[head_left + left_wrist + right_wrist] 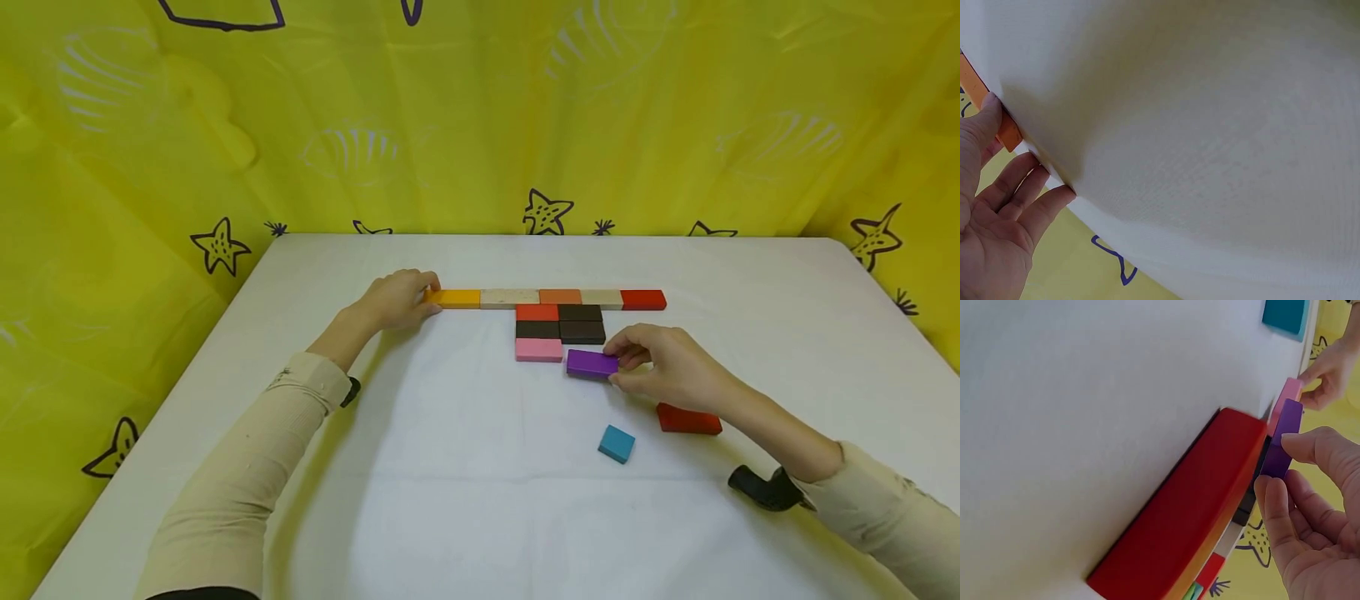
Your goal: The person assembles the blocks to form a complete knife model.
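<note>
My left hand (397, 302) pinches the left end of a yellow-orange block (459, 299), the leftmost in a straight row at the back of the table. In the left wrist view the thumb lies on this block (1010, 132), with a finger at its other side. With thumb and fingertips my right hand (671, 362) holds a purple block (591, 364) by its right end. That block is slightly tilted, just below a dark brown block (582, 332) and right of a pink block (538, 350). The right wrist view shows the purple block (1282, 434) overlapping the pink one.
Along the row lie a beige block (510, 298), an orange block (560, 297) and a red end block (643, 300). Below it, red and dark brown blocks sit close together. A teal block (617, 444) and a loose red block (688, 419) lie nearer on the white-covered table (450, 517).
</note>
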`<state>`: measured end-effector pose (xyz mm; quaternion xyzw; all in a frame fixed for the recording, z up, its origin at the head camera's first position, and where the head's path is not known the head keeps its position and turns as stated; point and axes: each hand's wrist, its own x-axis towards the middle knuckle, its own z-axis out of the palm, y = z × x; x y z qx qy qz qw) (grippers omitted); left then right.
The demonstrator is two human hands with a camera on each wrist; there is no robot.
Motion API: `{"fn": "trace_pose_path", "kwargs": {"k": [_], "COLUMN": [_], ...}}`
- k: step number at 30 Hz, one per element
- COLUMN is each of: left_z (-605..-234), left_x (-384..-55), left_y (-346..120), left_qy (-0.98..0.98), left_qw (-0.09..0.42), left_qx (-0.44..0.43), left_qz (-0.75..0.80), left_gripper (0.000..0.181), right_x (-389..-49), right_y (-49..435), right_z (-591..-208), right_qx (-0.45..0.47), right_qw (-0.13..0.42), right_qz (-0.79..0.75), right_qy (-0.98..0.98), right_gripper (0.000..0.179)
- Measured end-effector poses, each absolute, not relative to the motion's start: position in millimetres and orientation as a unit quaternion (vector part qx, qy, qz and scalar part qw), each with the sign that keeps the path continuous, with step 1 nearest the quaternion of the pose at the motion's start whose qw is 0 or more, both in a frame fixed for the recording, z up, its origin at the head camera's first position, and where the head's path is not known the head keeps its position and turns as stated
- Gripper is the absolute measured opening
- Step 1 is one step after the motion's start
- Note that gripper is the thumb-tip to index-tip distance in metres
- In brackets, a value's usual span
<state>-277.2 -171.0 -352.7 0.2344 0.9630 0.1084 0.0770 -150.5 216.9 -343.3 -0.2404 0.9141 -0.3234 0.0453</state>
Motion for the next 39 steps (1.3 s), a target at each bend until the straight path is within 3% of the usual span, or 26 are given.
{"fn": "trace_pose_path", "kwargs": {"k": [14,39], "left_z": [-351.5,-351.3], "left_x": [-279.5,-277.1], "left_y": [-169.8,-170.1], "left_qy": [0.963,0.963], "left_qw": [0.078,0.08], "left_qx": [0.235,0.234], "left_qz": [0.105,0.106], "left_gripper": [0.031,0.032], "right_x": [-162.8,-170.6], "right_y": [213.2,205.9], "right_z": [-345.3,-346.8], "right_qx": [-0.221,-0.212], "right_qw": [0.062,0.017], "right_qz": [-0.301,-0.267], "right_qy": [0.926,0.94], "right_gripper": [0.026,0.019]}}
